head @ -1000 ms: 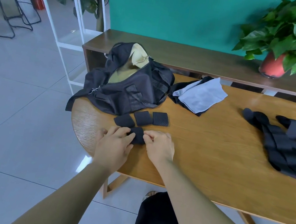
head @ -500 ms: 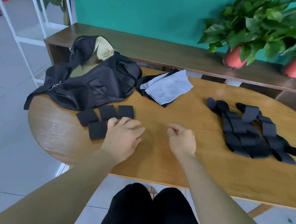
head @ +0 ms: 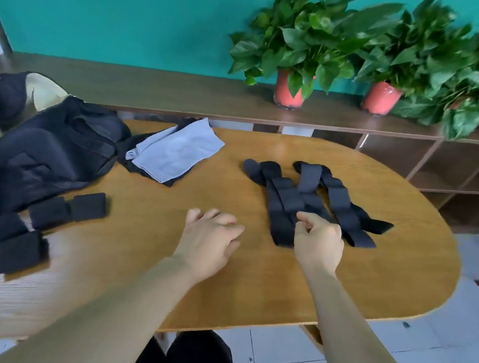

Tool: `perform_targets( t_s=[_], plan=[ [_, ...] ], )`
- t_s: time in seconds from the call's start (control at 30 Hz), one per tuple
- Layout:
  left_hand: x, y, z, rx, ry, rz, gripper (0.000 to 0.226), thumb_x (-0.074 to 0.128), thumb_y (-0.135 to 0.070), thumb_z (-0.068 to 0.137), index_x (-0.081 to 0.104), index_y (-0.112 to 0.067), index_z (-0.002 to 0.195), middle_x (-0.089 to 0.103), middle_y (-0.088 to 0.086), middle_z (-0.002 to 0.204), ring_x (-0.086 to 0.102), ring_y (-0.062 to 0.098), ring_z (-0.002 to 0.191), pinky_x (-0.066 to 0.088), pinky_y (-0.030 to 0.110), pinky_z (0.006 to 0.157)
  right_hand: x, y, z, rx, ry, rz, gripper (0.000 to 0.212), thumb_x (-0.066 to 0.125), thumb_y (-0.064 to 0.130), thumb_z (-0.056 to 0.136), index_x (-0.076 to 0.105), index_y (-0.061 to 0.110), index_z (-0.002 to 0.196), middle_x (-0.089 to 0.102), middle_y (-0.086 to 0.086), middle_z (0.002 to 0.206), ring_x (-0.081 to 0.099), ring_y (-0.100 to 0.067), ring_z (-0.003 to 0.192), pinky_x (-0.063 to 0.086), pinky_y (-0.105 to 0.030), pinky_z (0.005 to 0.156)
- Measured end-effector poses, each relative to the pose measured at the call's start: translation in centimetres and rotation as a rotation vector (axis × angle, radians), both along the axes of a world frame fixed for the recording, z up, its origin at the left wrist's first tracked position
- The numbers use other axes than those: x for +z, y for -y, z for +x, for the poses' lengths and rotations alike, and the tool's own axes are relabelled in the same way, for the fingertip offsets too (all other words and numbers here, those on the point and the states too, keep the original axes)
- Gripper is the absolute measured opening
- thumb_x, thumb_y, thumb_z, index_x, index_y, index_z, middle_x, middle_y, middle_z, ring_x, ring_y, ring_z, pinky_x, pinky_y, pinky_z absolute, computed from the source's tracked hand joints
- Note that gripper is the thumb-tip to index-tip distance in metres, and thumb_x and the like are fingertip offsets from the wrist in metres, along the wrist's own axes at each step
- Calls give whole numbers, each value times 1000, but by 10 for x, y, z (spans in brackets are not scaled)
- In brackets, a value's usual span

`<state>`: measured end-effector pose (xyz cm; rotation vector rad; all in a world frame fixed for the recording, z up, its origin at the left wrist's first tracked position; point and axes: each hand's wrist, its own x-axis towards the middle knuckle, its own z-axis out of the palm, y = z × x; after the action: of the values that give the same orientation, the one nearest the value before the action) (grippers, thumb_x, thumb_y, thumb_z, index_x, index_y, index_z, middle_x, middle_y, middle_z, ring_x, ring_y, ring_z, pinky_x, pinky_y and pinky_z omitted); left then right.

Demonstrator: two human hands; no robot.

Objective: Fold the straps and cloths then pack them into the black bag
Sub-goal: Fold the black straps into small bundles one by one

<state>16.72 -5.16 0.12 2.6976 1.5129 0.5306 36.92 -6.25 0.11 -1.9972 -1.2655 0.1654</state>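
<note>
A: Where are the hands now?

B: The right hand (head: 317, 242) is at the near end of the pile of black straps (head: 310, 201) on the right part of the wooden worktop (head: 159, 250). Its fingers are curled and the thumb meets them, but the view is a little blurred, so I cannot tell if this grip already has a strap or only touches the pile.

A: And the left one?

B: The left hand (head: 208, 238) is over bare wood, between the straps and the folded pieces. Its fingers are loosely spread and it holds nothing.

A: Which folded pieces?

B: Four small folded black squares (head: 39, 226) lie in a loose group near the left edge of the worktop, just beside the black bag (head: 37, 151). The bag lies open at the top, and its pale lining shows. To its right, a light grey cloth (head: 174, 150) lies on top of a dark cloth (head: 135, 165).
</note>
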Motion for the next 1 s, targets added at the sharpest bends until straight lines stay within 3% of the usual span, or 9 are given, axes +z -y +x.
perform_targets(
  t_s=[0.17,0.3,0.5,0.63,0.87,1.0],
  plan=[
    [1,-14,48,-25,11,-51,30,42,-38,99,55,-36,126,54,-15,130,41,12,115,14,33,87,-8,-6,36,-79,136,-97,29,54,19,91,66,23,118,67,0,112,40,-25,117,33,-37,87],
    [1,-26,74,-54,17,-89,33,43,-36,100,52,-34,132,54,-15,131,41,13,118,17,33,93,-7,-15,47,-73,194,-227,46,59,44,87,57,23,128,64,1,118,37,-24,122,31,-37,93],
    [-8,-35,92,-69,-21,-147,35,45,-39,98,51,-33,132,63,-15,116,39,7,119,15,31,87,-6,-28,46,-33,357,-317,55,60,61,75,56,22,114,64,6,99,42,-21,111,30,-35,85],
    [-11,-34,93,-53,-22,-186,41,46,-41,98,47,-32,137,63,-16,116,38,5,120,14,31,91,-7,-36,42,-7,491,-359,60,59,66,73,53,22,114,64,4,105,42,-23,111,32,-37,87],
    [-12,-33,93,-42,-47,-197,44,48,-41,97,44,-33,140,61,-17,123,37,5,123,9,29,92,-4,-43,39,-19,468,-383,45,62,47,77,55,20,111,62,0,108,44,-26,111,33,-38,90],
    [-9,-32,91,-46,-63,-201,43,48,-39,97,45,-32,139,61,-16,123,38,7,124,10,30,94,6,-46,48,-7,130,-383,32,54,25,89,59,23,120,65,0,110,51,-25,110,29,-40,97]
  ],
)
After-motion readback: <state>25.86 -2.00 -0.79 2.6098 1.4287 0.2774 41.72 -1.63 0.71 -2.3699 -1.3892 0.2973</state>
